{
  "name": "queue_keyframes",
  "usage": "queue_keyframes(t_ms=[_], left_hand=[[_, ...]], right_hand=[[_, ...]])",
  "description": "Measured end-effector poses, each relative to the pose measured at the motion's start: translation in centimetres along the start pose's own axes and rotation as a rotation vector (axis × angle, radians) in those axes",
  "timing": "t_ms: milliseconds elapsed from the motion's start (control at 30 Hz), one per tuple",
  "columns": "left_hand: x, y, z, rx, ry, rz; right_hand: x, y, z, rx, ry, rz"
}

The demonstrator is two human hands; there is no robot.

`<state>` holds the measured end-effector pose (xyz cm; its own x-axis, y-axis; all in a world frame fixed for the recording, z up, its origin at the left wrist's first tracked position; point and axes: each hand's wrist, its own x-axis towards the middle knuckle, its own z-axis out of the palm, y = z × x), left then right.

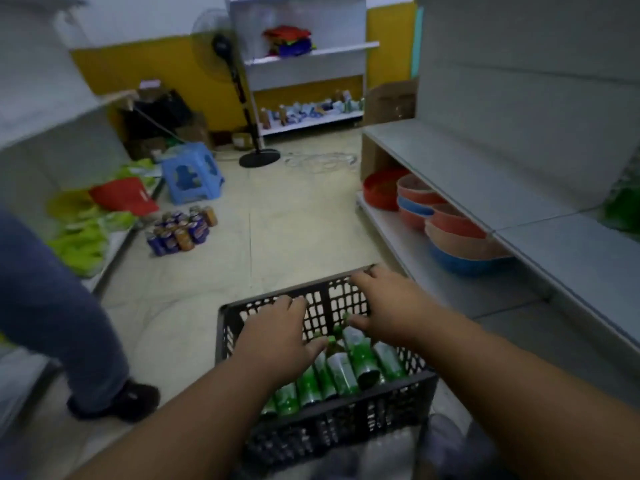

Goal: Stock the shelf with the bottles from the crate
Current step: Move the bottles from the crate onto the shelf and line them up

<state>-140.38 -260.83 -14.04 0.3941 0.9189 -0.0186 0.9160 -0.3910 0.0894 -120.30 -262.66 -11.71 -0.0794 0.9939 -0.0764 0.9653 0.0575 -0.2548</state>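
Note:
A black plastic crate (pixel 346 415) stands on the floor in front of me, holding several green-labelled bottles (pixel 341 372) lying on their sides. Both my hands reach down into it. My left hand (pixel 277 336) hovers over the bottles on the left with fingers spread. My right hand (pixel 384 306) is over the bottle necks near the crate's far wall, fingers apart, and whether it touches one I cannot tell. The grey shelf (pixel 485 174) runs along the right, its upper board mostly bare.
Stacked red and blue bowls (pixel 450 233) fill the shelf's lower level. A cluster of cans (pixel 181 230) and a blue stool (pixel 192 176) sit on the floor ahead left, a standing fan (pixel 239 98) behind. Another person's leg (pixel 69 323) stands at left.

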Motion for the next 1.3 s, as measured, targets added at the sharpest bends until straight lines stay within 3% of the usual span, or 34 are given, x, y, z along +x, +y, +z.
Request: queue_keyframes(t_ms=[200,467,733,1033,1133,1233,1300], left_hand=[[2.4,-2.3,9.5,-0.13,-0.031,-0.166],[4.2,-2.6,22.0,-0.184,-0.19,-0.436],[4.3,-3.0,23.5,-0.241,-0.171,-0.408],[4.6,-3.2,23.9,-0.283,-0.193,-0.403],[4.6,-3.2,24.0,-0.299,-0.181,-0.402],[4.4,-3.2,24.2,-0.309,-0.169,-0.399],[4.4,-3.3,24.3,-0.311,-0.157,-0.393]], right_hand=[[7.5,1.0,7.7,0.052,-0.202,0.069],[14.8,4.3,19.3,0.166,-0.371,0.168],[19.5,5.0,28.1,0.171,-0.495,0.259],[22.4,4.5,32.3,-0.106,-0.588,0.279],[21.5,4.2,32.1,0.036,-0.544,0.309],[20.2,4.5,32.1,0.406,-0.53,0.368],[19.8,5.0,31.8,0.515,-0.503,0.362]])
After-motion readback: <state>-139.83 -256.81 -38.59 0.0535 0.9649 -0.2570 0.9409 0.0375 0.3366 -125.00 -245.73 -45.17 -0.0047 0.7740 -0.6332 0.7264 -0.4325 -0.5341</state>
